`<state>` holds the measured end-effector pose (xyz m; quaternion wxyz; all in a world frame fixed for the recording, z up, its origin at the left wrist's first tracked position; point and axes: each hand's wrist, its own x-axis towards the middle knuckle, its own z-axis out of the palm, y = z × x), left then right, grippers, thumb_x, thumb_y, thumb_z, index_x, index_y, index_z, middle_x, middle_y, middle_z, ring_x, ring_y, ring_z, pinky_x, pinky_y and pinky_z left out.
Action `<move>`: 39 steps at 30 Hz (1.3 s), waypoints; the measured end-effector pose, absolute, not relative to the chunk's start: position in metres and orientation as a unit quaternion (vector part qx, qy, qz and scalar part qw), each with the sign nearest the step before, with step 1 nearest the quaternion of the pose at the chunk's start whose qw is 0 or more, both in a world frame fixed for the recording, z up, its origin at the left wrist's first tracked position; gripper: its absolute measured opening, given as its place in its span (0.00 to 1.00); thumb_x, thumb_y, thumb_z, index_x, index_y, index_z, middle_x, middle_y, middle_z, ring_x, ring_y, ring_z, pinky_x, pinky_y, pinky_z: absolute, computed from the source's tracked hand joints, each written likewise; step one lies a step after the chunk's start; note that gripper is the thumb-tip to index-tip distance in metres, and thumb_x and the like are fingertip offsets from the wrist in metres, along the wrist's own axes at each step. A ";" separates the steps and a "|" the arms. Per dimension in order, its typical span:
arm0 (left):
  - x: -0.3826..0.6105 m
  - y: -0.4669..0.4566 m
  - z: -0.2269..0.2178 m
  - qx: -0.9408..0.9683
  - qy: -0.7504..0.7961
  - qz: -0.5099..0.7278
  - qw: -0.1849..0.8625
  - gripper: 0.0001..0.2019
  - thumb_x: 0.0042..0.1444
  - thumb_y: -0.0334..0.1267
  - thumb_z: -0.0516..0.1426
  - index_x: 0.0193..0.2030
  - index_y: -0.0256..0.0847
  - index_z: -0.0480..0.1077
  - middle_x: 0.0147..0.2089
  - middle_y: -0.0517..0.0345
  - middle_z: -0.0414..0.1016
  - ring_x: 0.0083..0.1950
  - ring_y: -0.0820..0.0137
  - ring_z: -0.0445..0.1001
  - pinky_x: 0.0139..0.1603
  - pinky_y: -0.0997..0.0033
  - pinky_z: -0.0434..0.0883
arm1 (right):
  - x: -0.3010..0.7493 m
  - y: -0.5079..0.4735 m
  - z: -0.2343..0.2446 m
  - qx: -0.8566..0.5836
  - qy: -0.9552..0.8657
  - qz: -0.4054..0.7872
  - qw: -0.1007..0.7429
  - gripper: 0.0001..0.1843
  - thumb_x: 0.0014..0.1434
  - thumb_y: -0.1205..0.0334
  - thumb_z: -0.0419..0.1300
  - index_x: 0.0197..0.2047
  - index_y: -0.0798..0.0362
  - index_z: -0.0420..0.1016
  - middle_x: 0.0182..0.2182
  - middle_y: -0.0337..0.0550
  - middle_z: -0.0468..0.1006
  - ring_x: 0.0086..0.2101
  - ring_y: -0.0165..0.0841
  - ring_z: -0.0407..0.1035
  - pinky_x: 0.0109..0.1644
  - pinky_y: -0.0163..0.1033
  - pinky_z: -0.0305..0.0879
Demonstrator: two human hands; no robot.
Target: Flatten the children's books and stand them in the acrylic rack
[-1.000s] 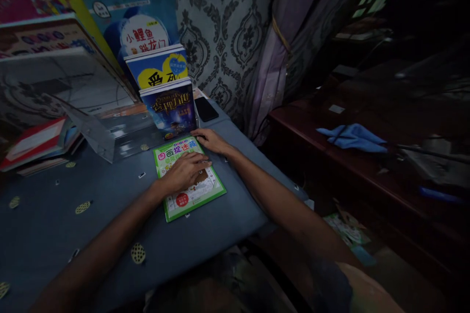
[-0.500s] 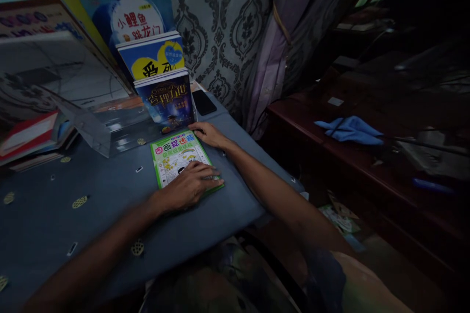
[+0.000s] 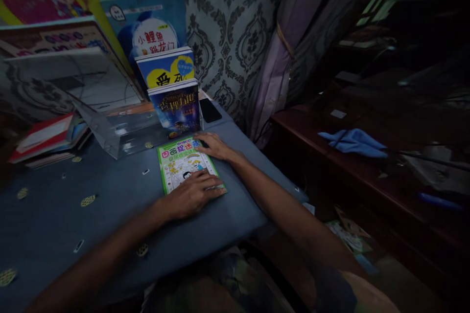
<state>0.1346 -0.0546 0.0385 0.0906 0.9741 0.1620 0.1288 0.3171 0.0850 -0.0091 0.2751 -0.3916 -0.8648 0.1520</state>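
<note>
A green-edged picture book [image 3: 181,164] lies flat on the blue-grey table [image 3: 91,225]. My left hand [image 3: 193,195] rests on its near edge, fingers stretched flat across the cover. My right hand [image 3: 213,145] lies at the book's far right corner, fingers flat on it. Just behind the book, a dark blue book [image 3: 175,106] stands upright, with a blue and yellow book [image 3: 165,67] behind that.
A clear plastic stand [image 3: 117,129] sits left of the upright books, and red books [image 3: 47,137] lie stacked at the far left. A black phone [image 3: 210,109] lies by the patterned curtain. A dark wooden bench with a blue cloth [image 3: 350,141] stands to the right.
My left hand slid from the middle of the green book down to its near edge, uncovering the cover. My right hand stayed at the far corner.
</note>
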 end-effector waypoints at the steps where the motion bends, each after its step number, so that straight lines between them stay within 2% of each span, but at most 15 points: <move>1: 0.133 -0.056 0.040 0.975 0.157 0.132 0.089 0.19 0.68 0.29 0.46 0.60 0.45 0.68 0.60 0.50 0.73 0.62 0.63 0.70 0.68 0.50 0.60 | 0.317 0.085 -0.009 -0.391 -0.866 0.155 0.271 0.24 0.64 0.53 0.59 0.61 0.51 0.70 0.61 0.50 0.72 0.61 0.44 0.64 0.66 0.51 0.55; 4: 0.124 -0.064 0.043 0.975 0.153 0.134 0.087 0.19 0.68 0.29 0.47 0.60 0.44 0.68 0.58 0.50 0.75 0.62 0.63 0.70 0.67 0.52 0.62 | 0.318 0.086 -0.008 -0.395 -0.864 0.161 0.266 0.25 0.64 0.53 0.60 0.62 0.52 0.70 0.62 0.51 0.71 0.61 0.45 0.64 0.66 0.52 0.54; 13: 0.069 -0.096 0.051 0.966 0.215 0.111 0.088 0.20 0.68 0.31 0.50 0.64 0.48 0.66 0.62 0.52 0.73 0.64 0.63 0.69 0.65 0.54 0.66 | 0.317 0.081 -0.003 -0.392 -0.860 0.183 0.269 0.23 0.64 0.54 0.60 0.60 0.52 0.71 0.62 0.52 0.71 0.61 0.47 0.64 0.65 0.55 0.54; 18: 0.042 -0.109 0.054 0.954 0.258 0.118 0.091 0.18 0.69 0.33 0.50 0.63 0.49 0.66 0.64 0.54 0.71 0.64 0.64 0.69 0.63 0.55 0.68 | 0.309 0.071 0.011 -0.429 -0.847 0.179 0.258 0.19 0.62 0.63 0.62 0.56 0.54 0.75 0.61 0.55 0.72 0.63 0.50 0.60 0.68 0.60 0.50; 22: 0.035 -0.114 0.054 0.946 0.280 0.124 0.108 0.18 0.70 0.34 0.49 0.63 0.50 0.67 0.64 0.55 0.71 0.64 0.65 0.68 0.62 0.57 0.69 | 0.281 0.030 0.024 -0.442 -0.841 0.172 0.260 0.17 0.63 0.69 0.56 0.54 0.52 0.77 0.60 0.52 0.73 0.65 0.50 0.58 0.70 0.63 0.45; 25: 0.036 -0.115 0.052 0.941 0.286 0.130 0.122 0.17 0.69 0.34 0.50 0.62 0.49 0.69 0.62 0.54 0.72 0.63 0.64 0.69 0.62 0.57 0.69 | 0.254 -0.030 0.030 -0.371 -0.859 0.237 0.264 0.22 0.69 0.61 0.50 0.64 0.51 0.68 0.65 0.49 0.66 0.67 0.41 0.56 0.71 0.53 0.52; 28: 0.036 -0.116 0.049 0.937 0.295 0.135 0.131 0.17 0.68 0.33 0.52 0.61 0.47 0.69 0.61 0.52 0.72 0.65 0.62 0.67 0.66 0.54 0.65 | 0.239 -0.087 0.032 -0.299 -0.879 0.282 0.244 0.32 0.71 0.49 0.45 0.72 0.59 0.53 0.70 0.52 0.55 0.70 0.39 0.45 0.72 0.51 0.51; 31: 0.035 -0.116 0.047 0.937 0.291 0.137 0.134 0.18 0.67 0.33 0.53 0.62 0.47 0.69 0.62 0.51 0.71 0.64 0.61 0.66 0.67 0.52 0.63 | 0.241 -0.115 0.031 -0.313 -0.884 0.269 0.217 0.36 0.71 0.47 0.46 0.74 0.60 0.45 0.71 0.57 0.50 0.71 0.40 0.42 0.72 0.52 0.50; 34: 0.035 -0.115 0.048 0.941 0.279 0.131 0.143 0.18 0.69 0.33 0.51 0.63 0.48 0.67 0.62 0.51 0.70 0.63 0.62 0.68 0.64 0.54 0.66 | 0.257 -0.117 0.023 -0.326 -0.891 0.231 0.216 0.38 0.70 0.48 0.50 0.74 0.59 0.43 0.71 0.59 0.51 0.70 0.43 0.42 0.72 0.54 0.51; 39: 0.033 -0.113 0.042 0.937 0.280 0.152 0.145 0.19 0.70 0.34 0.50 0.65 0.51 0.65 0.65 0.54 0.69 0.64 0.62 0.67 0.62 0.53 0.68 | 0.292 -0.110 0.009 -0.349 -0.896 0.162 0.223 0.39 0.69 0.52 0.52 0.75 0.54 0.38 0.71 0.57 0.49 0.71 0.44 0.39 0.71 0.58 0.51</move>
